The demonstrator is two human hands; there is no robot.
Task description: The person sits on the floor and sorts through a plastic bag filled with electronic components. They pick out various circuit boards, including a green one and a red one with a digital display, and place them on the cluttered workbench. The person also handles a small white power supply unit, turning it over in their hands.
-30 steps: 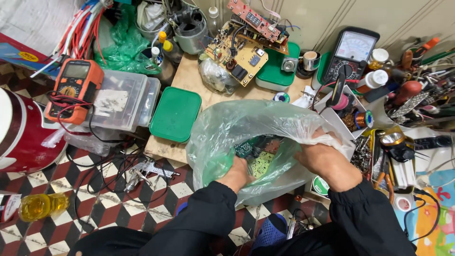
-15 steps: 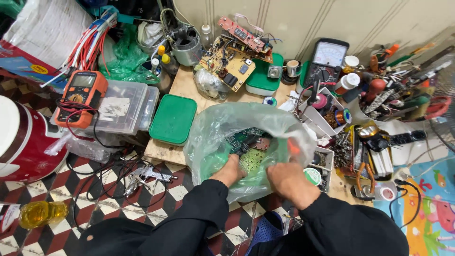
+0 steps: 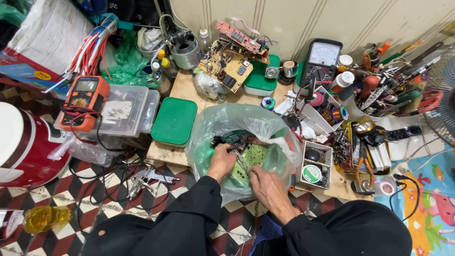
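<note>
I take the clear plastic bag (image 3: 246, 123) on the wooden board (image 3: 187, 90) as my landmark and count from there. Inside the bag I make out at least two green circuit boards (image 3: 253, 156), one pale and one darker above it; more may lie under them, but I cannot tell. My left hand (image 3: 221, 161) is inside the bag's mouth, its fingers curled on the near edge of the boards. My right hand (image 3: 268, 185) sits at the bag's near rim, fingers bent toward the same pale board; whether it truly grips the board or only touches it I cannot tell. So the boards lie between my two hands and a little beyond them, deep in the bag.

Left of the bag I count one green lid (image 3: 174, 121), and farther left one clear box (image 3: 125, 110) with one orange multimeter (image 3: 84, 102) resting on its left end. Beyond the bag lie two more bare circuit boards (image 3: 230, 64), one yellowish and one reddish, overlapping, and one green container (image 3: 260, 78) beside them. To the upper right of the bag stands one analogue meter (image 3: 322, 61). Just right of the bag is one small open box (image 3: 316, 163). On the tiled floor, well left of the bag, I see one red and white cooker (image 3: 23, 147) and one bottle of yellow liquid (image 3: 40, 218).
</note>
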